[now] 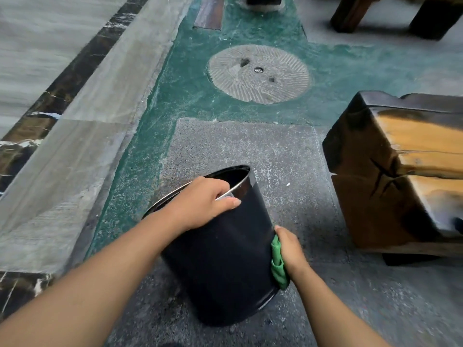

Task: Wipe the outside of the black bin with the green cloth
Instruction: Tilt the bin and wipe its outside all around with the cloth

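Note:
The black bin [220, 261] is tilted away from me on the grey floor, its open mouth with a shiny metal rim pointing up and to the far side. My left hand [200, 201] grips that rim, thumb outside and fingers curled over the edge. My right hand [290, 249] presses the bunched green cloth [278, 264] flat against the bin's right outer wall, low down near the base. The bin's far side and bottom are hidden.
A heavy dark wooden block stool [395, 171] stands close on the right. A round carved stone disc [259, 73] is set in the green floor ahead. More wooden furniture legs [390, 16] stand at the far right. Marble tiles [62, 126] run along the left.

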A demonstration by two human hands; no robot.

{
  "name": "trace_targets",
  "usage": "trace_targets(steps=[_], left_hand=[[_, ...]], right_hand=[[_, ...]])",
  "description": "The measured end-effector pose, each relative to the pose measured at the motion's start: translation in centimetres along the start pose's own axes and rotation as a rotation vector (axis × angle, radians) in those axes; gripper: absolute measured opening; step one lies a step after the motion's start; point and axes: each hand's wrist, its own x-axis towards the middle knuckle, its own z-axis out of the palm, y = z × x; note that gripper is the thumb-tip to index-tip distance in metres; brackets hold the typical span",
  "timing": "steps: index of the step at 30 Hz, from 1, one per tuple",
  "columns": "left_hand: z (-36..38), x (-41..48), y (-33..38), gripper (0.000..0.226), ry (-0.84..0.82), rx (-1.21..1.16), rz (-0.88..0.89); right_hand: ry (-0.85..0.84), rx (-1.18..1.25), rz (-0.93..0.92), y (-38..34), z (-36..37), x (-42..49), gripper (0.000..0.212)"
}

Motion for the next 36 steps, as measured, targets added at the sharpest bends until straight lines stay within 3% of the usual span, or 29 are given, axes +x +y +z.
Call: trace_targets(steps=[5,8,12,19,25,30,32,36], left_hand=[[1.5,0.5,2.4,0.043,0.002,0.211,0.299],[3.2,-0.9,2.3,0.037,-0.002,0.321,0.510],[4.0,-4.0,0.3,0.031,0.003,0.416,0.568],[3.8,-8.6,-3.4,0.029,-0.090,0.492,0.505],[2.8,-9.1,-4.1,0.036,-0.122,0.528,0.419],[5.3,-6.3,2.2,0.041,-0.093,0.441,0.177],[6.5,-4.3,4.1,0.041,-0.054,0.336,-0.022],[8.3,-1.6,5.2,0.045,0.015,0.309,-0.212]], right_hand=[[0.104,0.376,0.010,1.3,-0.5,-0.5,0.037],[0.209,0.428,-0.028,1.5,-0.3,-0.9,0.030],[0.266,0.498,-0.041,2.7,1.9,-1.2,0.032],[0.196,0.786,0.147,3.0,7.5,-2.1,0.026],[0.096,0.632,0.173,3.9,9.5,-0.2,0.033],[0.102,0.541,0.125,4.6,9.8,1.0,0.033],[0.097,0.498,0.128,4.8,9.8,1.0,0.027],[0.163,0.373,0.119,4.3,9.2,1.4,0.010]])
